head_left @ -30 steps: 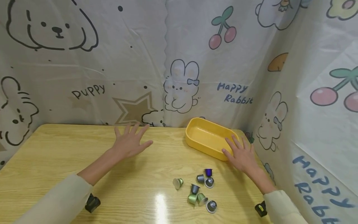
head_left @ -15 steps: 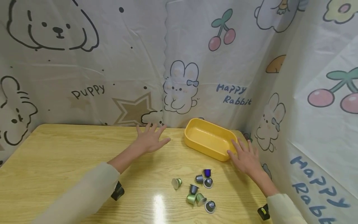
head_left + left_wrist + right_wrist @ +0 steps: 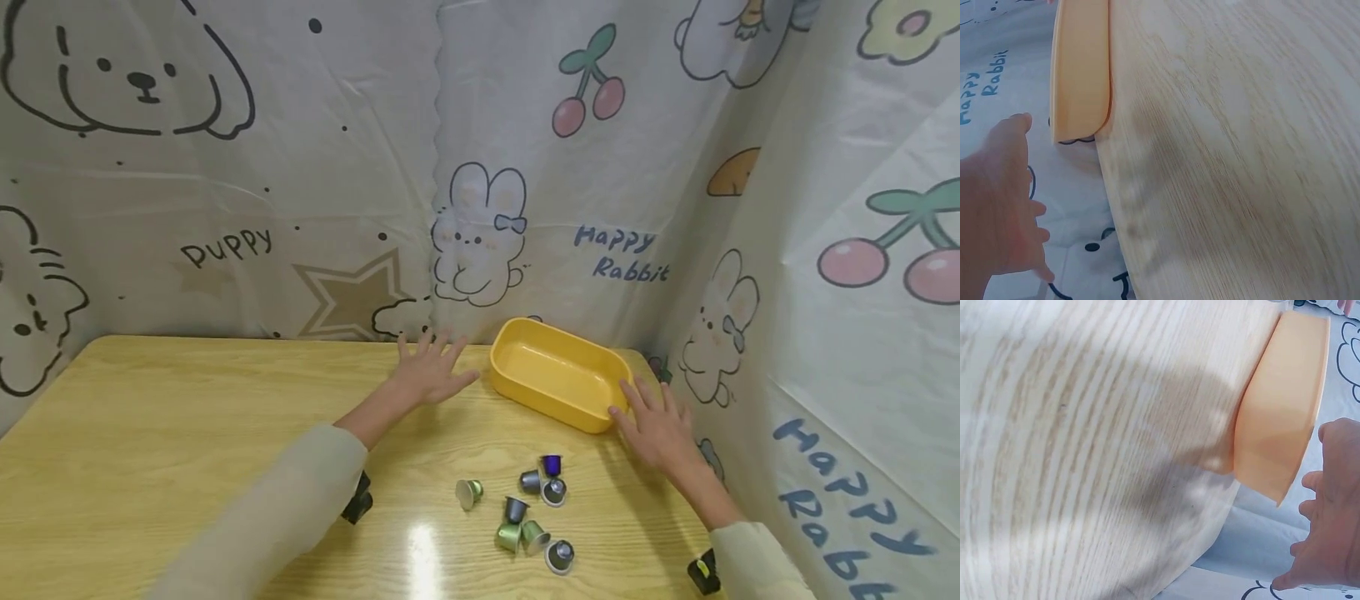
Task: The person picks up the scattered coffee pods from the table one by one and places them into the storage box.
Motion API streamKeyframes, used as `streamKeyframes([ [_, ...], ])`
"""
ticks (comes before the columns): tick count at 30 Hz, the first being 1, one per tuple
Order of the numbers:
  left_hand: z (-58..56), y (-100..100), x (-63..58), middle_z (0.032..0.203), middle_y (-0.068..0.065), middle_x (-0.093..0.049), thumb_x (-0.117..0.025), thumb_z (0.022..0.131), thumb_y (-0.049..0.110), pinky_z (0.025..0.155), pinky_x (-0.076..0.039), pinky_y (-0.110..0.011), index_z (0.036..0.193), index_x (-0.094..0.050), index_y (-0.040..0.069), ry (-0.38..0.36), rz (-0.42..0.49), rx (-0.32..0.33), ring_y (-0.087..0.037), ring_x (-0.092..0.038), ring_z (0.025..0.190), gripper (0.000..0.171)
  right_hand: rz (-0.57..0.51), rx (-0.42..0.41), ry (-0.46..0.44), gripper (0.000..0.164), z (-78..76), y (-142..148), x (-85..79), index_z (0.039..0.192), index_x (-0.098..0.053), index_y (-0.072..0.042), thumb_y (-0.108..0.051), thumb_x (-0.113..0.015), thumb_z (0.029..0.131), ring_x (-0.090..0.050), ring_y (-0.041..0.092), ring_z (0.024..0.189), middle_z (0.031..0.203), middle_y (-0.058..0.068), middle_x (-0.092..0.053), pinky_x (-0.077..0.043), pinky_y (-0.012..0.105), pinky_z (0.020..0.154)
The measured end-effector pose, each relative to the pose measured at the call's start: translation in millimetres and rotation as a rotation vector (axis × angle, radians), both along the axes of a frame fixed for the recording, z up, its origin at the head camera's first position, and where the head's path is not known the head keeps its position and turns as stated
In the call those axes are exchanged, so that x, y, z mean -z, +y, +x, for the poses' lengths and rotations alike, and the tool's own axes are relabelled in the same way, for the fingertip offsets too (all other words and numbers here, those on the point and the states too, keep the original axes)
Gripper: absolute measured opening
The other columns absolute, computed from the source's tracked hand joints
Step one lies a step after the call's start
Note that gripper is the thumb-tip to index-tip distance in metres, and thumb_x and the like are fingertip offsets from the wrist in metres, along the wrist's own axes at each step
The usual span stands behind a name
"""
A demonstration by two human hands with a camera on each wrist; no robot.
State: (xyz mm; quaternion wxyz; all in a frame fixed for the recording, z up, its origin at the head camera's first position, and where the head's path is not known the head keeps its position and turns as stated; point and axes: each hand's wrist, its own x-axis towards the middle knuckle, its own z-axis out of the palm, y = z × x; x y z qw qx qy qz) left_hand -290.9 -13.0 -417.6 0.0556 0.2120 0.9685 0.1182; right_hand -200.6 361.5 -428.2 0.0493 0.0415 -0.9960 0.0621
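Observation:
A yellow rectangular plastic tray (image 3: 547, 404) stands at the back right of the wooden table, turned at a slant. My right hand (image 3: 660, 429) is spread at its right end; in the right wrist view the tray wall (image 3: 1279, 406) lies just beyond the thumb, and contact is hard to judge. To the tray's left my left hand (image 3: 431, 375) hovers with fingers apart, holding nothing; the left wrist view shows a gap between that hand (image 3: 1007, 200) and the tray (image 3: 1082, 75). Coffee capsules lie in front: a purple one (image 3: 552, 465), green ones (image 3: 508, 537) and grey ones (image 3: 515, 509).
A pale green capsule (image 3: 469, 493) lies apart, left of the others. A printed white curtain (image 3: 360, 150) hangs along the table's back edge and right side. Bare wood tabletop (image 3: 187, 433) stretches out on the left.
My left hand has moved right, towards the tray's left end. The right hand has shifted slightly right and down along the tray's right end. The capsules lie as before.

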Motion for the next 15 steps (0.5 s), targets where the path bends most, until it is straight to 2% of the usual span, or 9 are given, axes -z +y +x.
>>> streamKeyframes([
  [8, -13.6, 22, 11.1, 0.164, -0.017, -0.014, -0.03, 0.102, 0.063, 0.111, 0.001, -0.07, 0.161, -0.018, 0.014, 0.005, 0.022, 0.023, -0.041, -0.008, 0.149, 0.078, 0.005, 0.052, 0.01, 0.07, 1.6, 8, 4.7, 0.156, -0.031, -0.006, -0.054, -0.033, 0.105, -0.01, 0.059, 0.141, 0.16, 0.025, -0.022, -0.009, 0.077, 0.104],
  [15, -21.5, 33, 15.9, 0.165, -0.015, -0.015, -0.024, 0.103, 0.062, 0.111, 0.0, -0.069, 0.162, -0.017, 0.016, 0.01, 0.005, 0.0, -0.039, -0.009, 0.15, 0.075, -0.028, 0.068, -0.025, 0.075, 0.6, 12, 5.4, 0.157, -0.026, -0.003, -0.056, -0.029, 0.105, -0.009, 0.058, 0.142, 0.161, 0.025, -0.019, -0.015, 0.079, 0.101],
])
